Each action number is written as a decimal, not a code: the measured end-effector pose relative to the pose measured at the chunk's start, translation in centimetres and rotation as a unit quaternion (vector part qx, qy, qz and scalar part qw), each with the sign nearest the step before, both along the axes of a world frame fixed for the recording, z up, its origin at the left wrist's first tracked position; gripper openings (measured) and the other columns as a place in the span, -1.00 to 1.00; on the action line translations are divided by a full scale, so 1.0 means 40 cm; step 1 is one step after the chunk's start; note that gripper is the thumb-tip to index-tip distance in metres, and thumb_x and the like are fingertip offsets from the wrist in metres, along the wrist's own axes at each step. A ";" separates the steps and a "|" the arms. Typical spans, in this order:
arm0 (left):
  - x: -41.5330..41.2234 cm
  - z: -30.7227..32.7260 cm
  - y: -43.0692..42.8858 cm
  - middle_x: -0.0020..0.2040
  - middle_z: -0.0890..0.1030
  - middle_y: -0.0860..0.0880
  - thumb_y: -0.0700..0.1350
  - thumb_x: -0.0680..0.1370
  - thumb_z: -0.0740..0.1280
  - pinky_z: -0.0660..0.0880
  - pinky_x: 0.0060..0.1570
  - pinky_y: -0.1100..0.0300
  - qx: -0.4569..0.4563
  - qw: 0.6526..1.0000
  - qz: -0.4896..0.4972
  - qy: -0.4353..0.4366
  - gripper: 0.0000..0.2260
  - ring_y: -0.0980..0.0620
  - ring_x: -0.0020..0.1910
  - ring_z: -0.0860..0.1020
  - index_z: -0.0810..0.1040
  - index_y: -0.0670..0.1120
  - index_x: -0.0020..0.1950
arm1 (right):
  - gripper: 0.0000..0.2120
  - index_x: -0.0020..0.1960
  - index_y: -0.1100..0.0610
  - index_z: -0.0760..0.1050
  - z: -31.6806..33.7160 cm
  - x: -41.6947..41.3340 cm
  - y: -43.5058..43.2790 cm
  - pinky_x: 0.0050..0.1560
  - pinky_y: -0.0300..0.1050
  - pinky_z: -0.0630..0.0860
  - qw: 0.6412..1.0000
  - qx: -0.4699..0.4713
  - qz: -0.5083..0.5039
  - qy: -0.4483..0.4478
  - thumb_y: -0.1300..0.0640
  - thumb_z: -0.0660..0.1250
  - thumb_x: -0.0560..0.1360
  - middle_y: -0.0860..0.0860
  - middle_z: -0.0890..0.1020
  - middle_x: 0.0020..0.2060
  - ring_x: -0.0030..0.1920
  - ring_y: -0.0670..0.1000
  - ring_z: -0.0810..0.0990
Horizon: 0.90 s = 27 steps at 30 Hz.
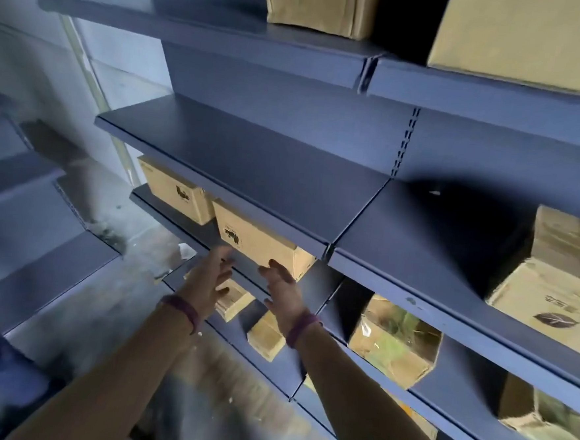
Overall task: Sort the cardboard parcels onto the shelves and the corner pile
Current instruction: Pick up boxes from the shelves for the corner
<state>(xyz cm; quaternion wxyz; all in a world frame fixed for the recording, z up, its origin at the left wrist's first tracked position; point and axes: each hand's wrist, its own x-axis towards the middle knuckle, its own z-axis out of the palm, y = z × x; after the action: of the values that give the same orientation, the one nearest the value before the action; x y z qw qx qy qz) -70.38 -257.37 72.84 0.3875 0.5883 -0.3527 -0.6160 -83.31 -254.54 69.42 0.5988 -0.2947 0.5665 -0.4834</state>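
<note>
Two hands up by the shelving: have you got hold of anything?

Nothing. My left hand (209,279) and right hand (282,288) are both spread, fingers loose and gripping nothing. They sit either side of the box's (263,242) near lower corners. Blur hides whether any fingertip touches the cardboard.

Where does the box stand?

At the front edge of a shelf (172,220), tucked under the upper shelf (243,175), its dark printed stamp facing me.

How will it handle?

My guess is light for its bulk, and stiff. It is plain brown corrugated board, square-cornered and closed. The matte faces should not slip, but the corners would crush. I'd press my palms flat on the two opposite side walls, low down, rather than pinch an edge.

And further back?

A second box (177,191) with the same stamp sits to the left and deeper on that shelf, just beside the first. All the shelving is smooth, blue-grey painted metal with a slotted upright (405,142). Highest up, a small carton (317,5) and a big carton (534,41) rest on the top shelf (226,33).
</note>
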 end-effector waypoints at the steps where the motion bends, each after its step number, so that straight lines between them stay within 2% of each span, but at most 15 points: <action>1: 0.017 -0.003 -0.030 0.24 0.51 -0.07 0.05 0.64 0.19 0.31 0.36 -0.05 0.004 1.000 -0.003 -0.007 -0.81 -0.05 0.27 0.44 0.50 -0.01 0.12 | -0.62 0.40 0.10 0.39 -0.003 0.016 -0.028 0.44 0.02 0.31 1.000 0.003 0.004 -0.003 0.10 0.29 0.61 0.04 0.43 0.37 0.40 0.08 0.38; 5: 0.082 -0.014 -0.136 0.32 0.46 -0.08 0.05 0.67 0.13 0.33 0.22 0.01 0.008 1.000 -0.014 -0.007 -0.74 -0.08 0.37 0.38 0.44 -0.03 0.28 | -0.61 0.47 0.16 0.33 -0.014 0.072 -0.112 0.40 -0.04 0.32 1.000 0.022 0.016 -0.003 0.18 0.19 0.66 0.00 0.45 0.22 0.41 0.07 0.38; 7: 0.118 -0.023 -0.189 0.36 0.44 -0.07 0.05 0.68 0.12 0.31 0.28 -0.01 0.012 1.000 -0.016 -0.006 -0.74 -0.09 0.44 0.33 0.42 -0.02 0.29 | -0.63 0.47 0.19 0.33 -0.026 0.099 -0.152 0.40 -0.04 0.31 0.999 0.022 0.026 0.020 0.22 0.15 0.67 -0.05 0.43 0.16 0.41 0.07 0.38; 9: 0.157 -0.034 -0.241 0.42 0.42 -0.07 0.06 0.68 0.12 0.27 0.35 -0.04 0.016 1.000 -0.016 -0.006 -0.75 -0.09 0.47 0.31 0.41 0.00 0.28 | -0.64 0.46 0.22 0.33 -0.039 0.134 -0.196 0.42 -0.04 0.30 0.999 0.025 0.030 0.035 0.26 0.12 0.67 -0.04 0.43 0.22 0.42 0.07 0.38; 12: 0.227 -0.051 -0.322 0.45 0.40 -0.06 0.07 0.68 0.11 0.27 0.33 -0.01 0.007 0.999 -0.032 -0.017 -0.75 -0.09 0.47 0.32 0.40 0.01 0.28 | -0.62 0.47 0.22 0.30 -0.046 0.192 -0.265 0.39 -0.06 0.31 0.999 0.029 0.020 0.041 0.25 0.16 0.66 0.07 0.41 0.39 0.44 0.11 0.37; 14: 0.281 -0.068 -0.386 0.47 0.38 -0.06 0.08 0.68 0.11 0.28 0.34 -0.03 -0.005 0.999 -0.047 -0.026 -0.71 -0.10 0.49 0.30 0.39 0.00 0.34 | -0.62 0.47 0.21 0.30 -0.051 0.235 -0.316 0.39 -0.08 0.31 0.999 0.039 0.018 0.032 0.28 0.12 0.67 0.06 0.40 0.38 0.45 0.11 0.36; 16: 0.335 -0.088 -0.461 0.51 0.35 -0.08 0.05 0.69 0.10 0.28 0.37 -0.06 -0.008 0.997 -0.062 -0.039 -0.65 -0.11 0.51 0.28 0.35 -0.02 0.45 | -0.62 0.46 0.19 0.33 -0.070 0.279 -0.377 0.40 -0.06 0.32 0.997 0.045 0.014 0.058 0.32 0.12 0.65 0.10 0.38 0.43 0.43 0.13 0.37; 18: 0.383 -0.109 -0.540 0.52 0.34 -0.12 -0.06 0.71 0.09 0.30 0.38 -0.08 -0.012 0.994 -0.083 -0.067 -0.65 -0.13 0.51 0.28 0.31 -0.07 0.50 | -0.63 0.44 0.14 0.35 -0.084 0.326 -0.443 0.37 -0.07 0.36 0.995 0.048 0.014 0.084 0.28 0.15 0.65 0.12 0.37 0.45 0.42 0.15 0.38; 20: 0.424 -0.123 -0.617 0.51 0.33 -0.15 -0.19 0.71 0.08 0.34 0.35 -0.04 -0.017 0.991 -0.100 -0.092 -0.64 -0.15 0.50 0.29 0.27 -0.12 0.52 | -0.65 0.44 0.13 0.34 -0.093 0.370 -0.508 0.25 -0.15 0.40 0.995 0.057 0.006 0.084 0.20 0.17 0.66 0.11 0.41 0.41 0.41 0.15 0.39; 22: 0.462 -0.134 -0.699 0.51 0.34 -0.13 -0.16 0.71 0.08 0.35 0.29 0.01 -0.010 0.992 -0.091 -0.089 -0.65 -0.13 0.50 0.29 0.30 -0.13 0.51 | -0.60 0.46 0.18 0.31 -0.104 0.407 -0.577 0.10 -0.22 0.45 0.994 0.062 -0.013 0.088 0.18 0.21 0.65 0.13 0.43 0.40 0.39 0.15 0.42; 25: 0.522 -0.164 -0.828 0.51 0.35 -0.10 -0.06 0.70 0.12 0.33 0.28 -0.03 0.001 0.995 -0.063 -0.080 -0.64 -0.11 0.49 0.30 0.35 -0.10 0.48 | -0.52 0.51 0.17 0.27 -0.143 0.457 -0.681 0.26 -0.13 0.43 0.993 0.067 -0.021 0.090 0.14 0.25 0.63 0.11 0.43 0.40 0.37 0.13 0.45; 27: 0.565 -0.201 -0.915 0.53 0.31 -0.13 -0.08 0.70 0.12 0.29 0.38 -0.11 -0.006 0.995 -0.063 -0.080 -0.63 -0.14 0.51 0.27 0.32 -0.12 0.51 | -0.52 0.49 0.21 0.30 -0.167 0.484 -0.740 0.13 -0.19 0.44 0.991 0.070 -0.023 0.108 0.12 0.27 0.61 0.11 0.47 0.32 0.21 0.08 0.53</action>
<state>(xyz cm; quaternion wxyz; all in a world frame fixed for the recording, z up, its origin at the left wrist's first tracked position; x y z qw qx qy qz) -47.79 -293.96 64.81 0.3219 0.6101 -0.4225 -0.5880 -63.93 -284.16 62.76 0.5419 -0.2896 0.6671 -0.4212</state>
